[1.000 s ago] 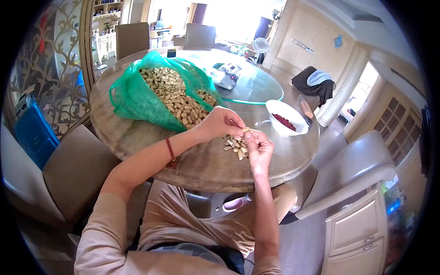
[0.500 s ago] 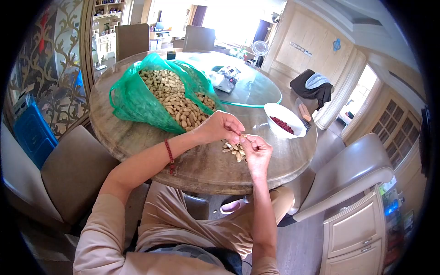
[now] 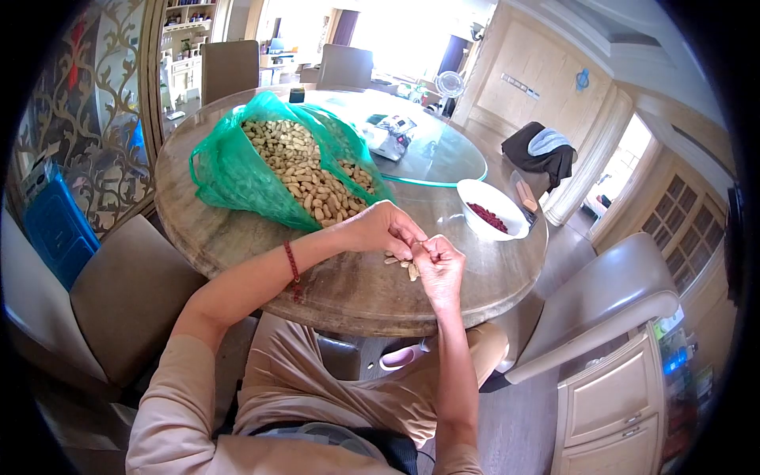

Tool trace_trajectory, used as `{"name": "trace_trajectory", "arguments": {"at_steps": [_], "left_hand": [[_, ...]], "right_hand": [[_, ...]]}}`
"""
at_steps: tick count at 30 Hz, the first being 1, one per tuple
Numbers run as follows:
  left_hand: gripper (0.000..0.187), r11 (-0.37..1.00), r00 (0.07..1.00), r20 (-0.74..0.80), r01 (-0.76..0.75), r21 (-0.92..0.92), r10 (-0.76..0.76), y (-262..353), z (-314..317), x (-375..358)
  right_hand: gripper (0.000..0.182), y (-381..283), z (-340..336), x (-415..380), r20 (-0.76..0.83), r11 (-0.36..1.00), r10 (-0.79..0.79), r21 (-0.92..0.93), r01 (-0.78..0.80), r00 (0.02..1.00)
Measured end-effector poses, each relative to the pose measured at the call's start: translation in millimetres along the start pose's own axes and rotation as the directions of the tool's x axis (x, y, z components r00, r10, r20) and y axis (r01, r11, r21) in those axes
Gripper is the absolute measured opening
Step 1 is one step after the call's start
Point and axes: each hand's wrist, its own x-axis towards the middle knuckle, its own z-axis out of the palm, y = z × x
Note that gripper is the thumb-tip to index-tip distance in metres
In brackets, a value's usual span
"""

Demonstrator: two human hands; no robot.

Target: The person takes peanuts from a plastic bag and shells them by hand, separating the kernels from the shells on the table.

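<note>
Left hand (image 3: 389, 228) meets right hand (image 3: 440, 265), and whatever is pinched at their fingertips is too small to make out! They cover part of the shell pile (image 3: 413, 271) on the table (image 3: 356, 301), too. Folds of the green bag (image 3: 218, 170) hide some peanuts (image 3: 317, 186); glare swallows the window (image 3: 404, 39); the right sleeve (image 3: 459, 459) runs off the bottom edge.

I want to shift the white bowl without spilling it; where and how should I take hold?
I'd grip the white bowl by its near-left rim, thumb inside and fingers under the wall. It stands upright, wide-mouthed, with the dark red pieces low inside. Bare tabletop gives room on that side, and the right hand is the nearer one.
</note>
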Motion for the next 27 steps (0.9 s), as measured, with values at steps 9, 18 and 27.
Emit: {"name": "trace_trajectory", "arguments": {"at_steps": [9, 18, 27], "left_hand": [[0.034, 0.998, 0.993, 0.100, -0.065, 0.007, 0.064, 10.6, -1.0, -0.6], [0.027, 0.989, 0.989, 0.066, 0.135, -0.062, -0.131, 13.8, 0.7, -4.5], [0.026, 0.995, 0.994, 0.053, 0.100, -0.017, -0.099, 7.6, -1.2, -2.4]], "right_hand": [[0.013, 2.4, -2.5, 1.5, 0.001, 0.987, -0.032, 0.158, 0.031, 0.999], [0.009, 11.3, -6.1, -1.0, 0.088, 0.950, -0.122, -0.276, 0.142, 0.989], [0.013, 4.5, -8.2, -0.6, 0.095, 0.932, -0.158, -0.316, 0.180, 0.983]]}}
